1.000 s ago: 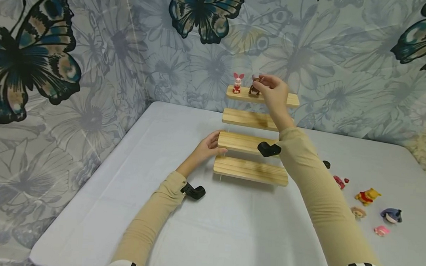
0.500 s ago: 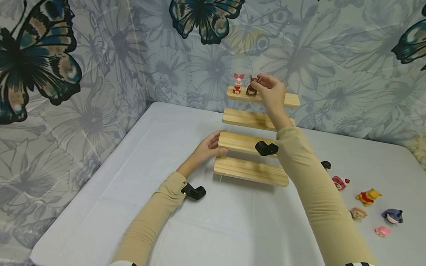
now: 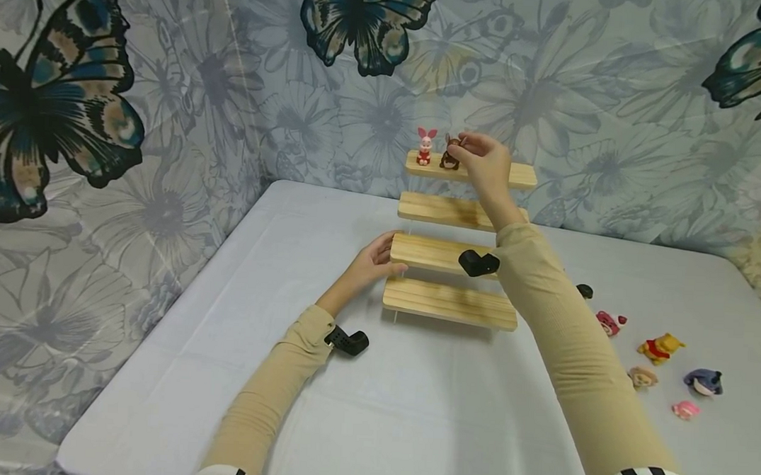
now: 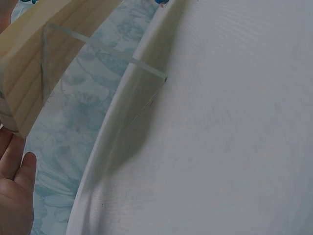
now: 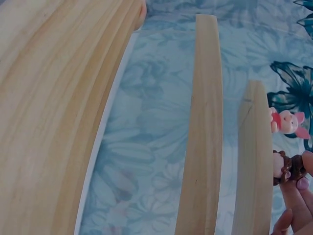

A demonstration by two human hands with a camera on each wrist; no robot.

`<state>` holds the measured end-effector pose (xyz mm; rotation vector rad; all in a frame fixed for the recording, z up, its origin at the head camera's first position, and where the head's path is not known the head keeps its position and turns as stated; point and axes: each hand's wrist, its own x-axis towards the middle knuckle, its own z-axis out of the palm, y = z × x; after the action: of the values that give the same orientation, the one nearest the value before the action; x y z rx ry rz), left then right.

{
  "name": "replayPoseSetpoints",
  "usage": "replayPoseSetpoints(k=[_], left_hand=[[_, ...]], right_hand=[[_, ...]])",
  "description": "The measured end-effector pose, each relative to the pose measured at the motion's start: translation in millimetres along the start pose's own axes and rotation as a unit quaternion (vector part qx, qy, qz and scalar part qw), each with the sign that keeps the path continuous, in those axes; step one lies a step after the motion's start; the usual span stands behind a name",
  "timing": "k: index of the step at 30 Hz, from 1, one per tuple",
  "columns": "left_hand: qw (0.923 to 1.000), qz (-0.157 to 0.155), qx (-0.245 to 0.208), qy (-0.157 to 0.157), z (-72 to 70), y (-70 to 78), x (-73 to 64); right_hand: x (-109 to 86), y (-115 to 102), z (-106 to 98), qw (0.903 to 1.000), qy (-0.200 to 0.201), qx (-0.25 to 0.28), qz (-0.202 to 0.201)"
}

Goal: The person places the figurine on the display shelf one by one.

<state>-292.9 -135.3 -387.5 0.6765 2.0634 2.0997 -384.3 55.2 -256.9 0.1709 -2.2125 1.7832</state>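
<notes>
A four-tier wooden display stand (image 3: 451, 301) with clear supports stands on the white-covered table. On its top board, at the left, sits a pink-eared piglet figurine (image 3: 425, 149) in red. Just right of it is a dark brown figurine (image 3: 449, 157), upright on the board and pinched between the thumb and fingers of my right hand (image 3: 487, 170). In the right wrist view the brown figurine (image 5: 289, 166) touches that same board, fingertips around its head. My left hand (image 3: 371, 262) grips the left end of the second board from the bottom, thumb in front, other fingertips partly hidden.
Right of the stand lie several figurines: a yellow bear (image 3: 660, 347) in red, a blue-grey one (image 3: 704, 381), a small pink one (image 3: 685, 410), a tan one (image 3: 642, 377), and a red-pink one (image 3: 608, 323). A dark one (image 3: 585, 291) is partly behind my right sleeve. Patterned cloth (image 3: 385, 124) hangs behind.
My right hand has shifted the brown figurine slightly left along the top board, closer to the piglet, and turned it a little. Over the last half second it stays put. My left hand has not moved.
</notes>
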Motion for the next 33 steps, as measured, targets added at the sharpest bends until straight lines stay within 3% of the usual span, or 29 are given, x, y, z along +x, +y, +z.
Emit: replayPoseSetpoints(k=[15,22,33], left_hand=[[1.0000,-0.001,-0.004,-0.002,-0.2,-3.8,1.8],[0.9999,0.010,-0.004,-0.002,-0.3,-2.7,1.6],[1.0000,-0.001,-0.006,0.001,0.9,-2.0,1.1]], right_hand=[[0.9,-0.8,-1.6,0.9994,-0.002,-0.032,0.012],[1.1,-2.9,-1.7,0.9995,-0.007,-0.027,0.014],[-0.3,-3.7,-4.1,0.9992,-0.025,-0.021,0.023]])
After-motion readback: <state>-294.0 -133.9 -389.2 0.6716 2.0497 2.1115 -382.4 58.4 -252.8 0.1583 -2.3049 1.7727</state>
